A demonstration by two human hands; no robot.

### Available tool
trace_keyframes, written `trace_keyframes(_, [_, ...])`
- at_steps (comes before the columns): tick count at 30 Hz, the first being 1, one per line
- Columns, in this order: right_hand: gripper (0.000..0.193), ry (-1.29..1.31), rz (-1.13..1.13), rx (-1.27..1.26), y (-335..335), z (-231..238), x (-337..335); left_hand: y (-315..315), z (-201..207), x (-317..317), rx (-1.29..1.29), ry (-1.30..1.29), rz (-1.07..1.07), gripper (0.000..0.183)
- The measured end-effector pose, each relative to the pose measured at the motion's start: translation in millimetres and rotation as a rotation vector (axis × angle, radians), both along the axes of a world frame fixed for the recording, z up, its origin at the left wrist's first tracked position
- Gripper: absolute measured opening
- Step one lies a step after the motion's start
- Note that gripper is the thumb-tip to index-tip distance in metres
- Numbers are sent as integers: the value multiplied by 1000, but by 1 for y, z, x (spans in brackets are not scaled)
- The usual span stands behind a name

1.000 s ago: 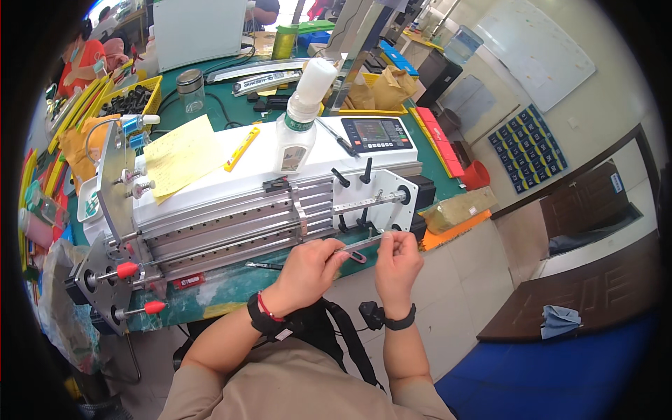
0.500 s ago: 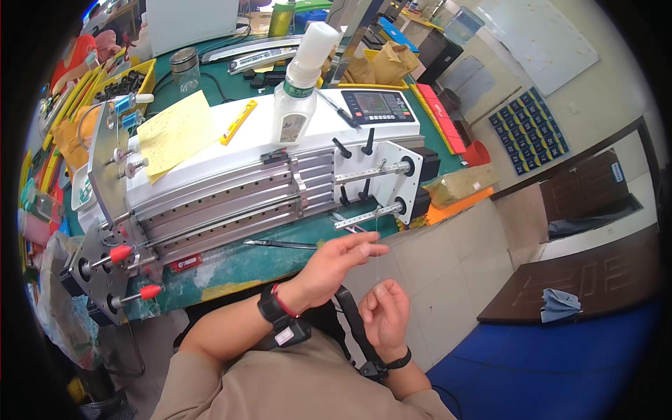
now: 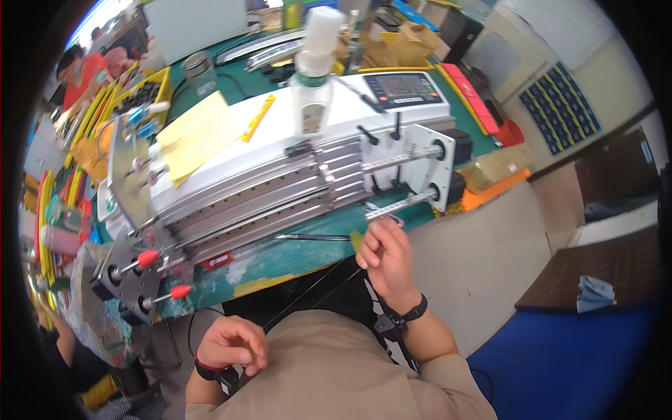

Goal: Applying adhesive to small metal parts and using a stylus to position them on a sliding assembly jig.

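Green workbench [image 3: 253, 263] | we are holding our right hand [image 3: 388, 255] narrowly pinched, left hand [image 3: 232, 340] loosely curled, contents indiscernible | perforated silver metal bars [image 3: 400, 206] standing mounted; what remains, we cannot tell

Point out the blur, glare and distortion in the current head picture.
Head view: slight smearing softens the white bottle and the control panel; head view: both the left hand and right hand have readable outlines; head view: brightness washes out the upper-left edge; head view: the fisheye lens bows straight edges, inside a black surround.
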State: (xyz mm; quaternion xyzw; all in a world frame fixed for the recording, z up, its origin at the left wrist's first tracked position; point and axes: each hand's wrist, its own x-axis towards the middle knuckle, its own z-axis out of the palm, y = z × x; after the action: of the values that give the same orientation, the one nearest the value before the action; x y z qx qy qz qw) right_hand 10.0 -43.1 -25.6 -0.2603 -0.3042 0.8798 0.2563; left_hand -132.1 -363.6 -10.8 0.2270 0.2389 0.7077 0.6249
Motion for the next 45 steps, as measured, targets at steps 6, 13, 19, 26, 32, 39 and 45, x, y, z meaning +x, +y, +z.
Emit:
trace_keyframes(6, [14, -227, -166, 142, -32, 9, -4, -1, 10, 22, -377, 943, 1012, 18])
trace_keyframes(13, [17, -50, 292, 767, -106, 9, -2, -10, 18, -24, -589, 1895, 1319, 27])
trace_keyframes(19, [25, 5, 181, 1583, -152, 47, -91, -27, 11, -42, -576, 1875, 1281, 28])
trace_keyframes(26, [30, -110, 250, 1566, -177, 28, -126, -41, 32, -49, -453, 1677, 1159, 31])
trace_keyframes(32, [32, 164, 21, 1669, -174, 5, -101, -38, 42, -57, -380, 1719, 1050, 27])
trace_keyframes(39, [19, -102, 634, -238, -144, -45, -121, 6, 52, -47, -628, 2082, 887, 10])
trace_keyframes(45, [13, 277, 615, -519, -140, -40, -133, 6, 46, -44, -650, 2044, 810, 10])
